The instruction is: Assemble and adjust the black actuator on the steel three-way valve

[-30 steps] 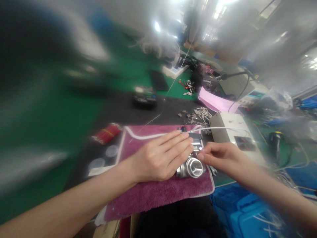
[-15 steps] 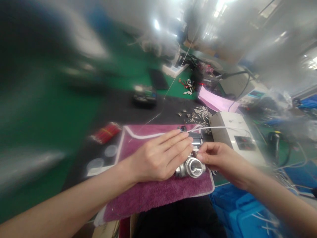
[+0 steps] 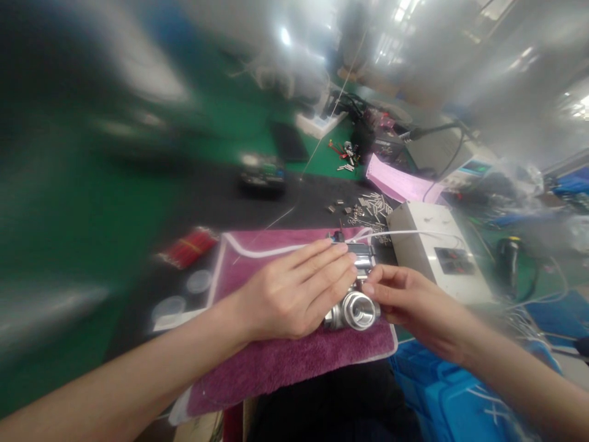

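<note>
A silvery metal valve lies on a purple towel, its threaded round opening facing me. Above its body sits a dark, shiny actuator housing, joined by a narrow neck. My left hand lies over the assembly from the left, fingers together, gripping it; thumb and palm side are out of sight. At the neck, my right hand has thumb and index finger pinched together against the right side. Whatever small part sits between those fingertips is hidden.
A white control box stands close on the right, with a white cable running by it. Small metal pins lie scattered behind the towel. Red wires lie bundled at left, and a blue bin sits low right.
The whole view has shifted slightly. Both hands keep nearly the same places on the valve, with my right fingers still pinched at the neck.
</note>
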`<state>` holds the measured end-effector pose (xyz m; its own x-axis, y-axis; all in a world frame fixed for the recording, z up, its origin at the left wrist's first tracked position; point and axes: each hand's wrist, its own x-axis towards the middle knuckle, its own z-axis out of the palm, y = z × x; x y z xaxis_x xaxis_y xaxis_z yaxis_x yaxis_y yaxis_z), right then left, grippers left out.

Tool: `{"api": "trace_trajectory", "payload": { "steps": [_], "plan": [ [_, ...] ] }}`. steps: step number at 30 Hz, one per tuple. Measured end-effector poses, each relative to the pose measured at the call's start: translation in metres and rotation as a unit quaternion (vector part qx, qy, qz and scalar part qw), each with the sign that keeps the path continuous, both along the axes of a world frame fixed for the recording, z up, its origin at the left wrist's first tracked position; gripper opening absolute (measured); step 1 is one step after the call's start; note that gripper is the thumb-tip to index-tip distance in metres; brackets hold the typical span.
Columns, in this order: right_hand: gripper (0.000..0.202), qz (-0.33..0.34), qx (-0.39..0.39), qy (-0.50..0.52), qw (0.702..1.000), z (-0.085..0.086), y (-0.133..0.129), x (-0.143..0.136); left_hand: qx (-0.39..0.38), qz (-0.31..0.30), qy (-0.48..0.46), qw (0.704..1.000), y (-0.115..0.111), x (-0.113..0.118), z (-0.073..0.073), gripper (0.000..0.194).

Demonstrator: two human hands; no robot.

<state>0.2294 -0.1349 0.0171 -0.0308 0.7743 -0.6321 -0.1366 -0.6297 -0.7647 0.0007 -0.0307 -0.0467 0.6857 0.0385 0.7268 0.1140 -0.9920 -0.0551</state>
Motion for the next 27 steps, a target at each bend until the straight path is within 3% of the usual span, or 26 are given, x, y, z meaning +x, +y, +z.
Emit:
{"api": "trace_trajectory", "payload": {
  "steps": [18, 27],
  "plan": [
    [0.028, -0.056, 0.041, 0.027, 0.997, -0.009, -0.014, -0.012, 0.021, -0.004, -0.008, 1.000, -0.003, 0.002, -0.004, 0.025],
    [0.034, -0.012, 0.144, -0.174, 0.974, -0.006, -0.014, -0.010, 0.018, 0.003, -0.009, 1.000, -0.003, 0.002, -0.002, 0.024]
  ]
}}
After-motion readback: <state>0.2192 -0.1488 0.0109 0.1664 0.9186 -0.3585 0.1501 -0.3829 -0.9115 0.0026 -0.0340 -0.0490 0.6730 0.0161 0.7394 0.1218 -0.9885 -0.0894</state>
